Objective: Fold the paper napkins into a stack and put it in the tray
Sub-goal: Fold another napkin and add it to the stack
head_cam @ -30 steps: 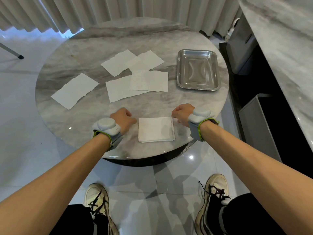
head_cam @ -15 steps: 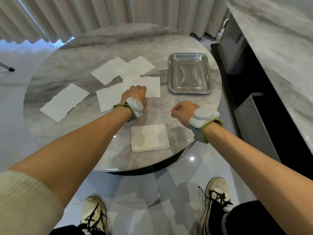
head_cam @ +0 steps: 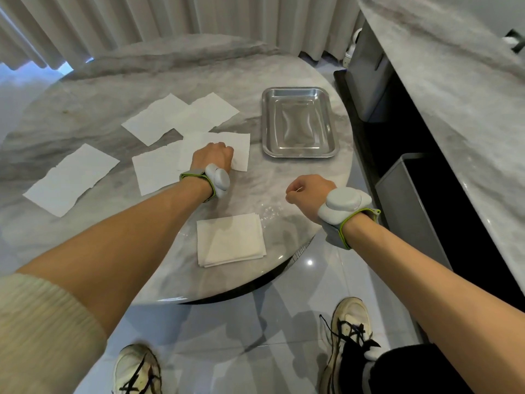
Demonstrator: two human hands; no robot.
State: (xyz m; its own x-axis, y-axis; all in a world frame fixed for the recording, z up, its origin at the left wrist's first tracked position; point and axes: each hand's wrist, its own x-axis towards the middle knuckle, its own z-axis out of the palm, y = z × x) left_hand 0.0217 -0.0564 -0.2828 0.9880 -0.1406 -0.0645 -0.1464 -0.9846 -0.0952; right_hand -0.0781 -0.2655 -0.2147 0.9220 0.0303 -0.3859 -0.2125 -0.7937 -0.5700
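Note:
A stack of folded white napkins lies near the front edge of the round marble table. Several unfolded napkins are spread further back, one at far left and others overlapping mid-table. My left hand presses down on the nearest unfolded napkin, with its fingers curled onto the paper. My right hand hovers as a closed fist right of the stack and holds nothing. The steel tray sits bare at the back right.
A grey bin and a marble counter stand close to the table's right side. Curtains hang behind the table. My shoes are on the glossy floor below its edge.
My left hand left the table's front edge beside the stack, reached forward to the unfolded napkins and now sits on one. My right hand lifted slightly off the stack's right side.

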